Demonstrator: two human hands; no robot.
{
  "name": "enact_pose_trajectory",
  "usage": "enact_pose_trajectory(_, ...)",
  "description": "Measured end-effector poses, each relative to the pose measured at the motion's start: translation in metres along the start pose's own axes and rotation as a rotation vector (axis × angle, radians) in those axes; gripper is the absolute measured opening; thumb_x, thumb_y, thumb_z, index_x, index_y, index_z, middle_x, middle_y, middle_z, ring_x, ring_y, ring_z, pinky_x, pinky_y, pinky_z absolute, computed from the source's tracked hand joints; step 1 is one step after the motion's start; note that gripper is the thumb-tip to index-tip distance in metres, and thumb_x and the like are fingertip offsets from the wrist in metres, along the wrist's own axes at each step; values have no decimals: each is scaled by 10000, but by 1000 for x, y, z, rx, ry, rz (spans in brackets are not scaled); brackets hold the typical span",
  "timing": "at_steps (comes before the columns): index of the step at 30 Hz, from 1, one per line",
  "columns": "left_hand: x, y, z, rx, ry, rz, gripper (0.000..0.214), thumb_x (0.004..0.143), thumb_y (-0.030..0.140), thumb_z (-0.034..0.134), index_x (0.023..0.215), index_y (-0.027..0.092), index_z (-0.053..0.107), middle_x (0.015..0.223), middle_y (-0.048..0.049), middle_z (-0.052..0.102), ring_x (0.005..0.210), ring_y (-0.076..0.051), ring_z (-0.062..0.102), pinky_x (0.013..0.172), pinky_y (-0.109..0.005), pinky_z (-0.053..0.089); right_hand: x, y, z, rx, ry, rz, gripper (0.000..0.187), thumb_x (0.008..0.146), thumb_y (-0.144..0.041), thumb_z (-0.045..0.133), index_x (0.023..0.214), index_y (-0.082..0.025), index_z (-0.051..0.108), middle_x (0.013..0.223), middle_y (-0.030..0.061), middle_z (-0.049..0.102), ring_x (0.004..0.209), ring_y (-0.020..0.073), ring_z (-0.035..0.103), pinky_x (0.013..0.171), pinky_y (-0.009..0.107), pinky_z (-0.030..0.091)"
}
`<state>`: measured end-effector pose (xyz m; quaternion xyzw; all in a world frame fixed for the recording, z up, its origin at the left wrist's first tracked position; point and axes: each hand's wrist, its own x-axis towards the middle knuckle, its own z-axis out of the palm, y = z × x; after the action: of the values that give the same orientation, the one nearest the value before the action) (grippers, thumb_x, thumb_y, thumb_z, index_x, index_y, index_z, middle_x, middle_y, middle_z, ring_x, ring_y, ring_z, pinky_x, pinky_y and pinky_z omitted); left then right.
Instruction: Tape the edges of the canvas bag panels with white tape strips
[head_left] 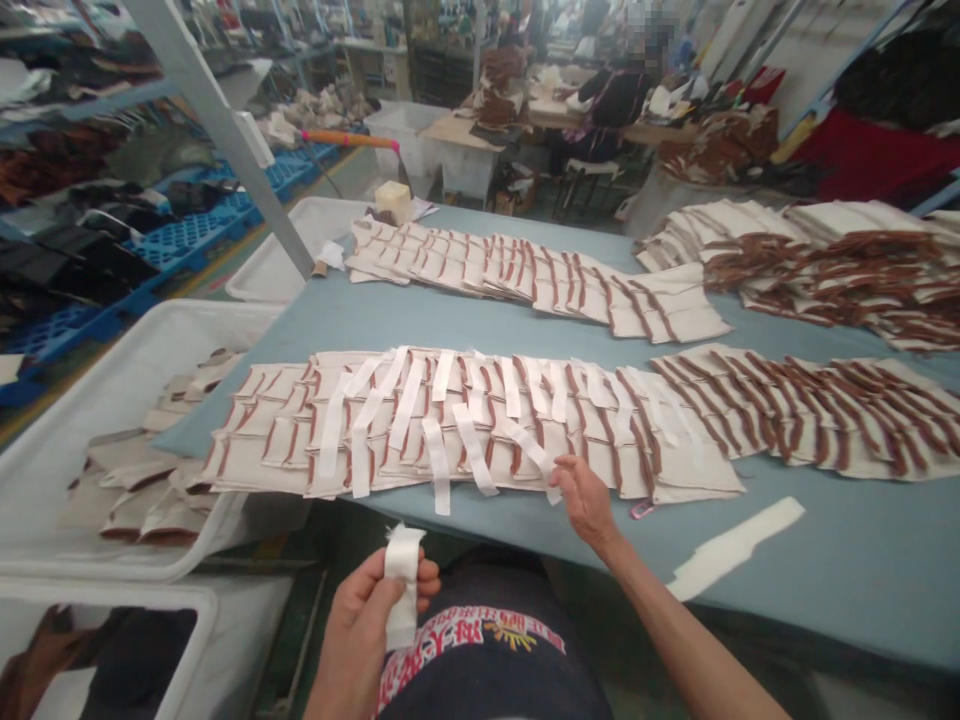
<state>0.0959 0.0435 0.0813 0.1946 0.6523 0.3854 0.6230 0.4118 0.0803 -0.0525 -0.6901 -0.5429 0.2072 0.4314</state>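
A: What lies before you, and how will it handle?
B: Your bench (465, 325) carries a row of cream cloth pieces (405, 468), probably soft, light and easily rucked, so steady them by their edges; your left hand (364, 605) grips a bundle of strips (403, 560) between thumb and fingers, likely limp, best held mid-length; the white strip (531, 447) lies across the cloth, its near end pinched by your right hand (586, 497), a sensible hold
A: And your containers?
B: The upper bin (67, 572) at your left holds brown-edged cream pieces (146, 500); the lower bin (112, 596) holds dark material (150, 645)
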Motion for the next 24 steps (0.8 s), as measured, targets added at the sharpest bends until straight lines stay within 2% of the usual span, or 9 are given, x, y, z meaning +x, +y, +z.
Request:
enact_pose_trajectory(3,5,6,1,-43,-98,-61,352,616,286,761,924,115,756,838,-115,819,753,-254,766,689,-325,600,-6,-7,-12,-31,168,67,454,1063,-524,330,974,-195,630,807,52,717,791,240,707,810,439,557)
enact_pose_trajectory(5,6,12,1,-78,-159,-82,377,620,293,785,949,111,757,886,-126,820,779,-258,766,717,-336,603,-12,-19,-17,-42,250,103,435,1058,-504,304,945,-213,608,803,76,726,792,272,716,785,455,563)
enact_pose_trajectory(8,2,26,3,-159,-288,-105,438,638,324,819,1014,109,758,997,-150,817,861,-261,762,783,-335,597,-24,-52,-20,-26,235,110,294,993,-487,499,934,-221,611,783,73,736,738,276,722,722,433,573)
enact_pose_trajectory(11,-5,44,5,-256,-437,-130,462,731,416,802,1074,112,743,1098,-171,799,971,-272,749,874,-348,574,-37,-103,-19,-5,149,40,220,882,-461,680,910,-245,652,802,60,739,732,271,714,717,417,574)
enact_pose_trajectory(12,-6,50,5,-283,-478,-144,471,760,446,787,1095,119,735,1120,-173,794,995,-279,745,885,-355,568,-39,-124,-18,-4,114,-21,192,858,-439,711,905,-259,666,810,51,740,736,264,712,720,407,575)
enact_pose_trajectory(14,-9,60,5,-323,-555,-171,467,808,469,755,1131,132,724,1162,-166,784,1030,-288,738,901,-362,560,-42,-166,-15,-51,20,-345,114,883,-328,703,973,-269,665,876,53,752,814,258,725,762,399,586)
enact_pose_trajectory(16,-11,68,3,-349,-639,-180,427,836,434,735,1142,137,724,1159,-149,785,1044,-288,734,909,-355,554,-42,-204,-11,-35,-40,-590,154,903,-226,682,1043,-271,637,911,49,755,859,239,722,774,377,589)
enact_pose_trajectory(20,-14,77,-4,-377,-771,-133,298,867,304,704,1117,147,739,1127,-90,786,1083,-261,710,922,-306,539,-38,-248,2,-46,-161,-754,180,926,-166,659,1071,-259,604,974,57,749,891,221,702,805,377,580)
enact_pose_trajectory(24,-16,78,-12,-419,-769,-128,268,888,276,677,1114,146,740,1122,-73,774,1105,-243,686,952,-296,525,-38,-252,13,-150,-226,-829,146,935,-157,648,1047,-240,603,996,62,741,913,232,666,853,422,551)
